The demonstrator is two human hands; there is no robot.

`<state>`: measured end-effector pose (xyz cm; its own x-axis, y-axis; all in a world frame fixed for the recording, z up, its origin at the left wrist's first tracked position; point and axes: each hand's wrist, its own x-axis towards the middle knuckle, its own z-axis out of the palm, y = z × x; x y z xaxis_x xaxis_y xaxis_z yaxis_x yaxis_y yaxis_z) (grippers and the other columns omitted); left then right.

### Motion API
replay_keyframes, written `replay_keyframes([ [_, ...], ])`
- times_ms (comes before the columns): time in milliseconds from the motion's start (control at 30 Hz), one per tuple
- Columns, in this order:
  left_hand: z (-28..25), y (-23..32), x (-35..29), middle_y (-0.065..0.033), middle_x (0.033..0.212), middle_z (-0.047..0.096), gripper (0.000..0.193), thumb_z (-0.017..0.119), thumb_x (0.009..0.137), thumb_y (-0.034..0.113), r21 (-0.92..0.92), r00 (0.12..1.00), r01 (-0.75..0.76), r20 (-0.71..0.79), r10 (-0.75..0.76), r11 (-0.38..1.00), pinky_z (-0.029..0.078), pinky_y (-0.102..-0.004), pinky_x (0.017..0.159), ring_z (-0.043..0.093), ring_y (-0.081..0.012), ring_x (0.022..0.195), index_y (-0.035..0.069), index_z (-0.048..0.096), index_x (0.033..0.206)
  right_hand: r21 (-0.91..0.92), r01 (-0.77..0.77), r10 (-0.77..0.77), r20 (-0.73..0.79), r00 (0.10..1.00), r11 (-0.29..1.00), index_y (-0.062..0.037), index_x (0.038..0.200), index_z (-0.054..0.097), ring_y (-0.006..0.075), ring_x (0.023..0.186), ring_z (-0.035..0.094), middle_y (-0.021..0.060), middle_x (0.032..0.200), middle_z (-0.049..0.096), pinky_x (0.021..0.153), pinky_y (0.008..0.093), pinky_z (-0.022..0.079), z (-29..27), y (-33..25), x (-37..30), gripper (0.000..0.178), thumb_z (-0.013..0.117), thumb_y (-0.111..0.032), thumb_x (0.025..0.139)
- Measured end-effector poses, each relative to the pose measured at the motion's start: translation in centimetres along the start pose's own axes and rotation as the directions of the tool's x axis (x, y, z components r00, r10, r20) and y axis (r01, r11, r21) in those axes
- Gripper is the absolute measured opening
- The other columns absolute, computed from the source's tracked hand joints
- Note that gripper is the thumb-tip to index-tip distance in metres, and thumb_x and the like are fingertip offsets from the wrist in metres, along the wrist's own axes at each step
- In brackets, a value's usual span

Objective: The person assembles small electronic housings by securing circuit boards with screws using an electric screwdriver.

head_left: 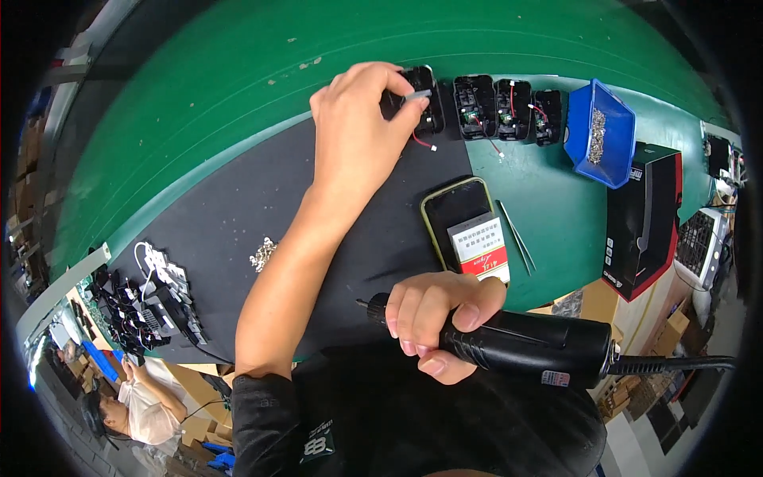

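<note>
My left hand (358,119) reaches to the back of the dark mat, its thumb and forefinger pinching a small grey strip (419,95). Directly under these fingers lies a black plastic housing (431,115), partly hidden by the hand, with a red wire and white plug trailing from it. Close to my body, my right hand (437,318) wraps round a black electric screwdriver (540,342), its tip pointing left and its cable running off right. Beside the first housing stand several open ones (474,107) with small green boards and red wires inside.
A blue bin (574,131) of small screws stands right of the housings, near a black box (648,215). A phone (433,211) lies under a red-and-white pack (481,246), beside tweezers (517,238). Screws (262,254) and black parts (127,314) lie left. A co-worker (147,409) sits lower left.
</note>
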<state>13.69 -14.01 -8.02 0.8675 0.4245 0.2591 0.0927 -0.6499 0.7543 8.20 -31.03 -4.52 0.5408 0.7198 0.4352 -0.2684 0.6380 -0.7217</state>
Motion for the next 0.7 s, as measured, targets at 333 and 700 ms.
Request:
replay_keyframes([
  [333,-11.2,-0.9,-3.9,-0.0121,0.097,0.069,0.018,0.078,0.072,0.007,0.128,0.992,0.005,-0.123,0.011,0.992,0.051,-0.0312,0.083,0.067,-0.0259,0.092,0.001,0.063,0.080,0.085,0.121,-0.105,-0.171,0.980,0.989,-0.0138,0.123,0.040,0.0195,0.064,0.059,0.0033,0.073,0.057,0.062,0.0337,0.049,1.4,1.1,0.2,0.061,0.068,0.007,0.073],
  [700,-21.9,-3.3,-23.4,-0.0129,0.106,0.068,0.018,0.078,0.069,0.001,0.282,0.877,0.478,-0.205,-0.434,0.832,0.051,-0.0333,0.083,0.066,-0.0287,0.096,0.001,0.065,0.081,-0.020,-0.072,0.065,-0.248,0.967,0.997,-0.0256,0.135,0.043,0.0071,0.064,0.045,-0.0056,0.071,0.045,0.068,0.0257,0.033,4.8,2.2,1.8,0.054,0.067,-0.016,0.087],
])
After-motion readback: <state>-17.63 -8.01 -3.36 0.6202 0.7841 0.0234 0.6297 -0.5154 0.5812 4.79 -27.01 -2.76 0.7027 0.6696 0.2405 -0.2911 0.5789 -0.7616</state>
